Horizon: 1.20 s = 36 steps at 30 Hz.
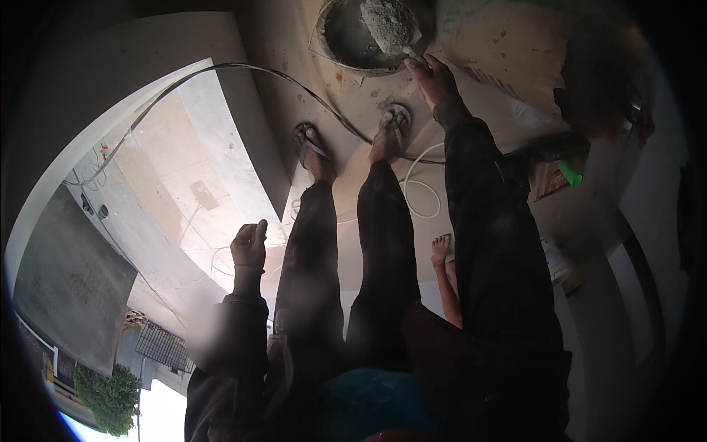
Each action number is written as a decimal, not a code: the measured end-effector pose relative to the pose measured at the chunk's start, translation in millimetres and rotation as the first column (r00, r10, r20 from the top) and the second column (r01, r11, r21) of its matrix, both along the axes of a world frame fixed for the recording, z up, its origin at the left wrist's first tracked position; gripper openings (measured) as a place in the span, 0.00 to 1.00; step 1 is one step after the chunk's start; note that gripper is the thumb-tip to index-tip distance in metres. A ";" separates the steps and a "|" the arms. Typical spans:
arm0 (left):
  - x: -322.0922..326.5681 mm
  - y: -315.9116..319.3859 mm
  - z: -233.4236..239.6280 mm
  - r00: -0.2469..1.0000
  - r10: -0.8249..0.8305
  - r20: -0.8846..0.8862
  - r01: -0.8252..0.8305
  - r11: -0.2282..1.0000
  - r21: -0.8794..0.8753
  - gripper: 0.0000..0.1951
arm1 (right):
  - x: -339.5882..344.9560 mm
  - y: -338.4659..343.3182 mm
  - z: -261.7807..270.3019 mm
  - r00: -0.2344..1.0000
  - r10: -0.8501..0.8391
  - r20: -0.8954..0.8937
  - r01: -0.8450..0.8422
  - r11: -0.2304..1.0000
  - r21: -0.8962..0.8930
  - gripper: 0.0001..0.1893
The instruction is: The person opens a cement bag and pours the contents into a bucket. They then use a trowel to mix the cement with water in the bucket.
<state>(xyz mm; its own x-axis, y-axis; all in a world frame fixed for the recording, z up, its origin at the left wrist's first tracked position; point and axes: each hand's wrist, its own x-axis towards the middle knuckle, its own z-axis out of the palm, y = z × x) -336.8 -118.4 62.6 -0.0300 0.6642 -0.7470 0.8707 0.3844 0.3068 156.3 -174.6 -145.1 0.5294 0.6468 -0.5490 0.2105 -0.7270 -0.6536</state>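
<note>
My right hand (433, 77) is closed around the handle of a trowel (410, 51). The blade is coated in a thick heap of grey, wet-looking mortar (388, 25). It is above a round bucket (330, 47) with a dirty rim and a wire handle, at the top of the view. Dark grey contents show inside the bucket. My left hand (248, 243) hangs beside my leg, its fingers curled in and nothing visible in it. Below it lies a brightly lit floor.
A black cable (265, 68) arcs across the floor near my sandalled feet (389, 124). A white hose or cord (422, 214) lies coiled. Large paper sacking (502, 55), a green tube (569, 173) and another person's bare leg (448, 293) are at right. A wall edge (251, 110) stands left.
</note>
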 end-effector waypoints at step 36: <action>92.0 -6.7 -45.6 0.986 -0.067 0.149 0.065 0.998 0.018 0.09 | 20.8 8.8 -11.6 0.929 0.294 0.225 -0.222 0.929 -0.297 0.32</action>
